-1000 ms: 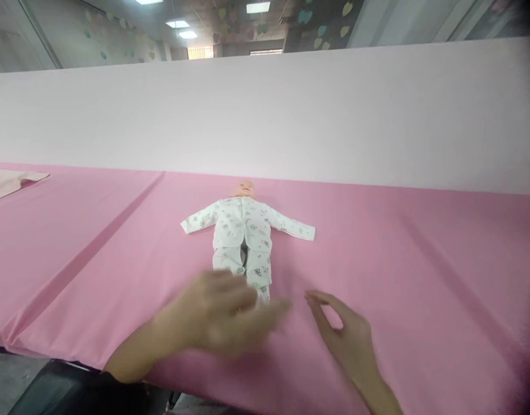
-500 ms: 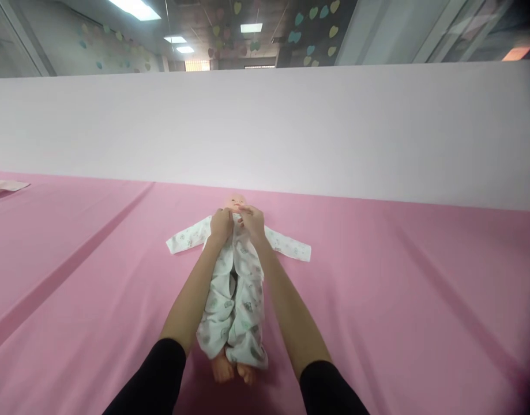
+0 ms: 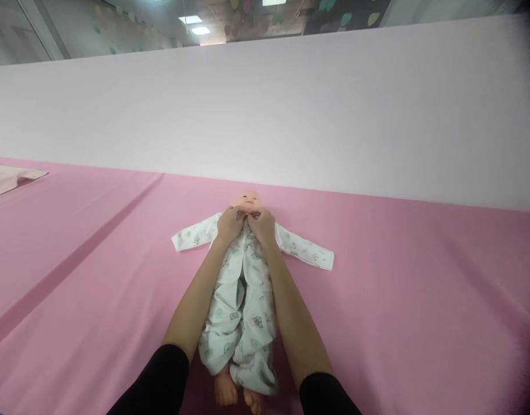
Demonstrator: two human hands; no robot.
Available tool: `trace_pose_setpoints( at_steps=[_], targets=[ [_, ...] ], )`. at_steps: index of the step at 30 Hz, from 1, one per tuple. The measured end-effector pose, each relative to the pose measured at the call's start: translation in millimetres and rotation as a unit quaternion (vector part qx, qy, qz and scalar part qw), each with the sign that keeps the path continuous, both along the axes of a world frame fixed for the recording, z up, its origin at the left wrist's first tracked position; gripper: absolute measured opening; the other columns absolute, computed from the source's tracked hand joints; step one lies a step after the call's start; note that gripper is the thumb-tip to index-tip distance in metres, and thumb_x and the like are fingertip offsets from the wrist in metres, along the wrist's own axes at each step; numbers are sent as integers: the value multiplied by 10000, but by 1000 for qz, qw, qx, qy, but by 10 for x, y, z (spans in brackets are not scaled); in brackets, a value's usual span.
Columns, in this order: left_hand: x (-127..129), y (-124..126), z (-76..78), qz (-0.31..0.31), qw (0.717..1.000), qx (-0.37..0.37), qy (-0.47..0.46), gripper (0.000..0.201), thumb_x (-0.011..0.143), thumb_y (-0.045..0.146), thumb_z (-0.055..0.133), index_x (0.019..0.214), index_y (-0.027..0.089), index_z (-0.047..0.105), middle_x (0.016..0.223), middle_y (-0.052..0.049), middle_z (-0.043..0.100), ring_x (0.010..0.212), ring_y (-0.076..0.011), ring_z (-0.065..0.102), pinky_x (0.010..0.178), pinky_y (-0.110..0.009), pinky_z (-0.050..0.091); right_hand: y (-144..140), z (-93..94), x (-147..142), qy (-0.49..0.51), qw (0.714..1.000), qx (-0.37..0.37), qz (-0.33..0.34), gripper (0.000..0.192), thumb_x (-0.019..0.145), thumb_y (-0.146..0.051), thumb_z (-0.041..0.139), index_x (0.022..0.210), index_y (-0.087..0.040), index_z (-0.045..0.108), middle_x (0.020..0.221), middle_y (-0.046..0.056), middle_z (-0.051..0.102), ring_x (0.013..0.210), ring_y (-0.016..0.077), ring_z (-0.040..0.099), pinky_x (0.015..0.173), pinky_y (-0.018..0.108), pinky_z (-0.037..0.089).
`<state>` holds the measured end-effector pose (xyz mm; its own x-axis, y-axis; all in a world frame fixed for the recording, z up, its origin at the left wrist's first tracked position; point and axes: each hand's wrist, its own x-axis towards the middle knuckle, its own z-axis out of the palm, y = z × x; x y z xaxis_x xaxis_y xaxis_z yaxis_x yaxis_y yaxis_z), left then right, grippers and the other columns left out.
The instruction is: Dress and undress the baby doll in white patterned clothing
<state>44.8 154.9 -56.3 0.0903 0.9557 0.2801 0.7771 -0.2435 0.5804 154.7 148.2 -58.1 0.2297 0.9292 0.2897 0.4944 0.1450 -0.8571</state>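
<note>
A baby doll [image 3: 250, 197] lies on its back with its head toward the wall and its bare feet toward me. It wears a white printed top [image 3: 305, 246] with both sleeves spread out sideways, and matching printed trousers [image 3: 256, 323]. My left hand [image 3: 230, 225] and my right hand [image 3: 262, 225] meet at the neckline just below the doll's chin. The fingers of both are pinched on the top's collar edges, close together. The exact fastening between the fingertips is too small to make out.
A pink sheet [image 3: 403, 300] with a few creases covers the surface under the doll. Behind it rises a white padded wall [image 3: 290, 115]. A pale cloth [image 3: 11, 177] lies at the far left, and a window [image 3: 139, 26] runs above the wall.
My right hand's fingers have come down from near the doll's mouth to the collar and closed toward my left hand's. The camera view has tilted down and shifted left slightly.
</note>
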Motion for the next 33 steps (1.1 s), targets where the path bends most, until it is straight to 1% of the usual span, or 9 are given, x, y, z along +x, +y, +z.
trace_pose_setpoints(
  at_steps=[5, 9, 14, 17, 20, 24, 27, 31, 33],
  targets=[
    [6, 16, 5, 7, 1000, -13, -19, 210, 875, 269, 466, 987, 224, 638, 1034, -32, 637, 983, -177, 576, 856, -285, 420, 27, -74, 18, 31, 999, 8, 0, 107, 756, -139, 526, 796, -140, 625, 801, 55, 672, 730, 168, 603, 724, 274, 444],
    [22, -17, 41, 17, 1000, -14, 8, 216, 881, 271, 446, 985, 211, 626, 1046, -46, 633, 974, -184, 579, 835, -286, 422, 17, -99, 29, 61, 998, 13, 8, 82, 756, -149, 518, 780, -153, 597, 772, 40, 651, 716, 165, 598, 680, 258, 436],
    [35, -26, 49, 28, 999, -21, 36, 231, 902, 291, 404, 997, 215, 600, 1078, -58, 621, 962, -198, 585, 812, -302, 424, 3, -75, 24, 80, 997, 12, 10, 92, 733, -134, 513, 779, -158, 588, 775, 29, 648, 727, 154, 602, 691, 247, 440],
    [28, -25, 53, 21, 999, -15, 20, 230, 906, 293, 392, 995, 214, 589, 1076, -54, 635, 969, -208, 588, 811, -316, 424, 1, -51, 21, 86, 996, 5, 10, 86, 724, -149, 515, 774, -164, 584, 765, 16, 644, 707, 150, 593, 684, 246, 440],
    [10, -17, 62, 14, 999, -29, -7, 214, 903, 294, 403, 989, 217, 583, 1036, -40, 660, 947, -203, 598, 803, -313, 426, 3, -45, 24, 89, 996, -6, 7, 82, 709, -168, 525, 775, -175, 573, 713, -8, 622, 676, 149, 580, 668, 249, 434],
    [-11, -5, 66, 14, 999, -37, -20, 200, 901, 291, 412, 986, 223, 580, 1003, -29, 673, 918, -193, 607, 780, -298, 425, 5, -56, 36, 105, 994, -5, 1, 144, 685, -179, 529, 828, -188, 548, 700, -29, 595, 678, 151, 573, 654, 246, 427],
    [5, -28, 80, 16, 1000, -14, 5, 192, 909, 277, 399, 983, 224, 568, 989, -28, 670, 916, -191, 607, 775, -291, 417, -13, -46, 33, 110, 994, 3, -4, 165, 675, -191, 539, 840, -191, 539, 722, -26, 596, 692, 152, 572, 655, 247, 426],
    [70, -113, 134, 25, 997, 26, 75, 221, 936, 295, 353, 985, 210, 551, 1024, -58, 633, 895, -206, 605, 716, -293, 407, -50, 1, 10, 94, 995, 29, -23, 99, 691, -187, 526, 790, -195, 531, 684, -27, 592, 667, 150, 564, 658, 255, 416],
    [96, -150, 164, 29, 994, 38, 98, 241, 946, 310, 333, 994, 209, 547, 1055, -67, 606, 862, -201, 605, 676, -288, 399, -63, 25, 3, 101, 994, 31, -26, 88, 689, -187, 539, 776, -197, 530, 676, -27, 601, 649, 150, 567, 649, 256, 416]
  ],
)
